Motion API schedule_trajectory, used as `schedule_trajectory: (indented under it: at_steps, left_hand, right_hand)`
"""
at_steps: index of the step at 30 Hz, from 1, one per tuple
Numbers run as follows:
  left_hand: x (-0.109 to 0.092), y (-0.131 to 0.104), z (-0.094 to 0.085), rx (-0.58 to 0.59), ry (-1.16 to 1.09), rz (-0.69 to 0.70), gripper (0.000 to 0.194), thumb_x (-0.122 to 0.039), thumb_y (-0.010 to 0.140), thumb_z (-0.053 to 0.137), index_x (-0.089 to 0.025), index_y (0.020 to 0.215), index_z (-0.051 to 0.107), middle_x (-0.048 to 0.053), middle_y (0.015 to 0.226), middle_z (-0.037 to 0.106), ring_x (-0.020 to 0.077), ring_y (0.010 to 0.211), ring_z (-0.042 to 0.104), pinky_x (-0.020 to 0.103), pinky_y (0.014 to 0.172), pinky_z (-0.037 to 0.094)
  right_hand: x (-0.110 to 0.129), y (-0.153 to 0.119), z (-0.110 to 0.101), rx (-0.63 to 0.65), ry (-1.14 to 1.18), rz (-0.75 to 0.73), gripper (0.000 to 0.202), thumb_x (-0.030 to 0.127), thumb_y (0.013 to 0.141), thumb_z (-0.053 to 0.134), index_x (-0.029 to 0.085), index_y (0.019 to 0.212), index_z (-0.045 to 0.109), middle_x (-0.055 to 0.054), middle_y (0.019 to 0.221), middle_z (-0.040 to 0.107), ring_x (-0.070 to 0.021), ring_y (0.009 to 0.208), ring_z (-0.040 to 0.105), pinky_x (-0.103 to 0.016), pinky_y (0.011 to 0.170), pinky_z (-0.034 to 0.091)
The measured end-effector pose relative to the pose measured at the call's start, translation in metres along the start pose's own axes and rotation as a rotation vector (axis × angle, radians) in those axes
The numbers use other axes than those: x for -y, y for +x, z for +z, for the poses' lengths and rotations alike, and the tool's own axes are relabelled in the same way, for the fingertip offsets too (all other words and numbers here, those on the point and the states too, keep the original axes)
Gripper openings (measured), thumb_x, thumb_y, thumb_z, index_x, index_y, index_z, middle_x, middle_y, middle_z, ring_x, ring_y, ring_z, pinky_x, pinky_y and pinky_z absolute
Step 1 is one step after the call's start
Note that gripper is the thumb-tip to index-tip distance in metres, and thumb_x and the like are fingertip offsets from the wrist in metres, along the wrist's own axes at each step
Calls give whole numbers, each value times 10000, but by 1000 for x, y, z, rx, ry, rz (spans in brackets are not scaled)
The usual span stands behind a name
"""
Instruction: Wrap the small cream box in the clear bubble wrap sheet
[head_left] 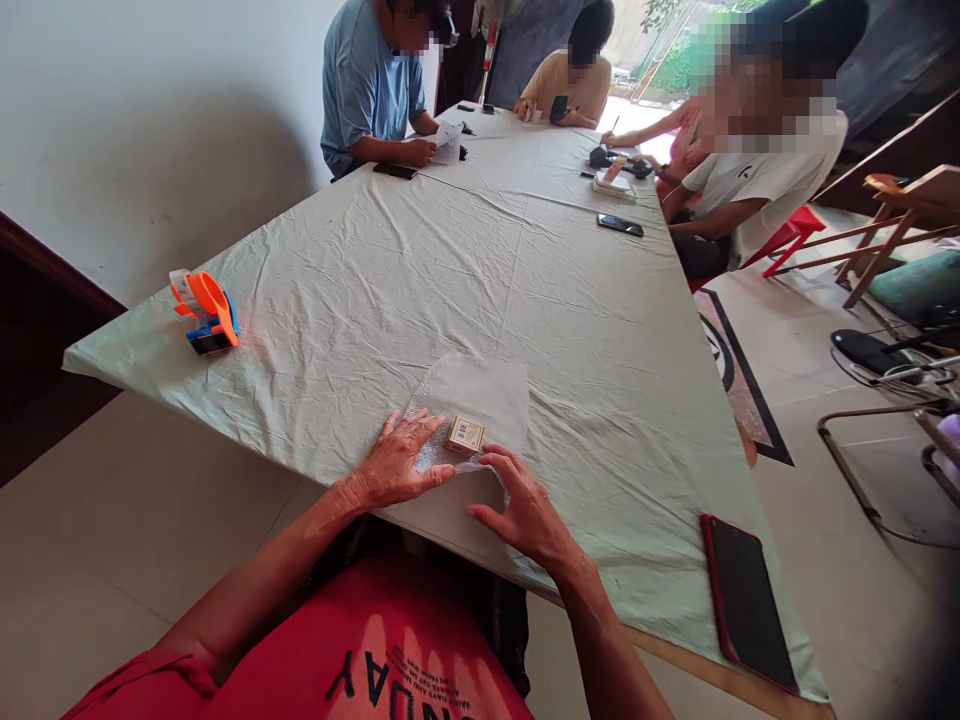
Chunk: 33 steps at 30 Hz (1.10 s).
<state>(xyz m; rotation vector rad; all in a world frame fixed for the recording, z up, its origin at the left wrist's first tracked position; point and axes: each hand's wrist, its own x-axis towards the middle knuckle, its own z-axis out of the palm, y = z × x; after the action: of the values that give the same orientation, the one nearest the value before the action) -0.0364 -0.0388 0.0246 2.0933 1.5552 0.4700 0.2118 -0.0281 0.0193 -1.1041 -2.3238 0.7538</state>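
A small tan printed box (465,436) lies on a sheet of clear bubble wrap (495,392), near the table edge closest to me. My left hand (405,460) rests flat on the left part of the sheet, fingers spread, just left of the box. On the other side, my right hand (521,500) is at the sheet's near right edge, its fingers curved and thumb apart. The near edge of the wrap is slightly raised beside my right fingers. Neither hand grips the box.
A tape dispenser (210,312) in orange and blue stands at the table's left edge. A phone in a red case (750,600) lies at the right corner. Several people sit along the far table, with another phone (620,225) nearby. The wrinkled tablecloth (360,300) covers the tabletop.
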Motion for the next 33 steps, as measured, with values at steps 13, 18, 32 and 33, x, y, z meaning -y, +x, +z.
schedule_trajectory:
  at_steps: [13, 18, 32, 33]
  left_hand:
    - [-4, 4, 1, -196, 54, 168, 272, -199, 792, 737, -221, 1051, 658, 100, 1349, 628, 306, 1377, 480, 615, 1190, 218]
    - [-12, 22, 9, -282, -39, 168, 70, -174, 820, 703, -201, 821, 638, 91, 1283, 672, 277, 1313, 548, 578, 1172, 278]
    - [-13, 49, 12, -268, -473, 31, 111, -120, 794, 667, -188, 723, 614, 81, 1111, 739, 220, 1057, 683, 369, 950, 511]
    - [-13, 49, 12, -262, -499, 29, 112, -124, 798, 663, -188, 720, 613, 77, 1110, 737, 213, 1050, 684, 354, 935, 516]
  right_hand:
    - [-5, 13, -1, -157, 156, 127, 224, 352, 948, 523, 227, 885, 699, -55, 1009, 752, -203, 906, 703, -302, 826, 516]
    - [-5, 19, -1, -190, 187, 239, 331, 428, 950, 495, 197, 871, 718, -29, 818, 733, -187, 749, 651, -264, 711, 471]
    - [-13, 28, -5, -143, 365, 387, 366, 487, 913, 538, 176, 851, 721, -8, 730, 645, -156, 692, 542, -243, 637, 401]
    - [-12, 28, -5, -137, 375, 391, 362, 485, 914, 539, 178, 869, 724, -10, 746, 653, -160, 705, 548, -244, 647, 406]
